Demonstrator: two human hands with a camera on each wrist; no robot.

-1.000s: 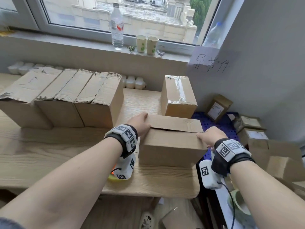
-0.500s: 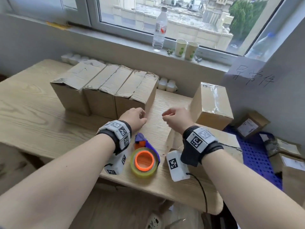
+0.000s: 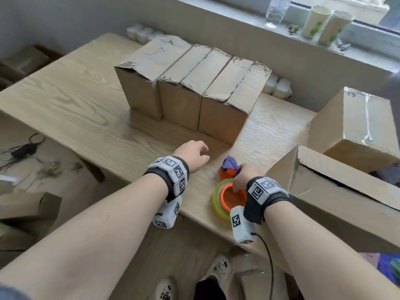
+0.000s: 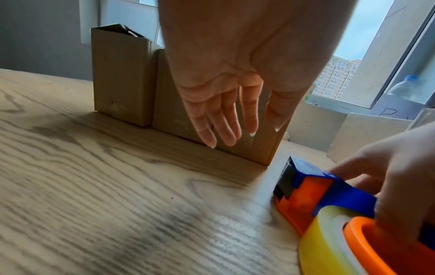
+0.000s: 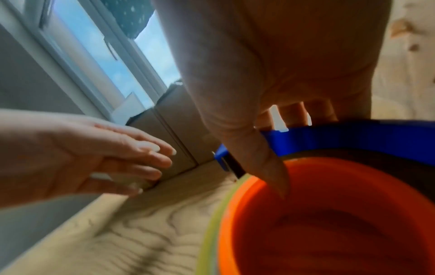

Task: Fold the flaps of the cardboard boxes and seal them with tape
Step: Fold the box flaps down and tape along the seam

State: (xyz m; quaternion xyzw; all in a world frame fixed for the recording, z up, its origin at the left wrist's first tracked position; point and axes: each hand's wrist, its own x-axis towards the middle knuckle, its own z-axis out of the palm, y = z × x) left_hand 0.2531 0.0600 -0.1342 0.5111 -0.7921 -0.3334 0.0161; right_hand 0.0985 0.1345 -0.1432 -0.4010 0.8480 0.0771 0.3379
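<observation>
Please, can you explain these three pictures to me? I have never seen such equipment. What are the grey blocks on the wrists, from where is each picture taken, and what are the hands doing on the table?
There is no machine here: a person works with bare hands. The grey blocks with black-and-white patterns are bands that carry small cameras. One picture comes from a camera on the head, looking down. The other two come from the wrists, looking along the fingers.

On the wooden table stand three open cardboard boxes in a row. At the right are a taped box and a nearer box whose folded flaps are not yet taped.

The right hand grips the tape dispenser, which is orange and blue with a yellowish roll; its thumb reaches into the orange core. The left hand holds nothing; its fingers hang relaxed above the table.
</observation>
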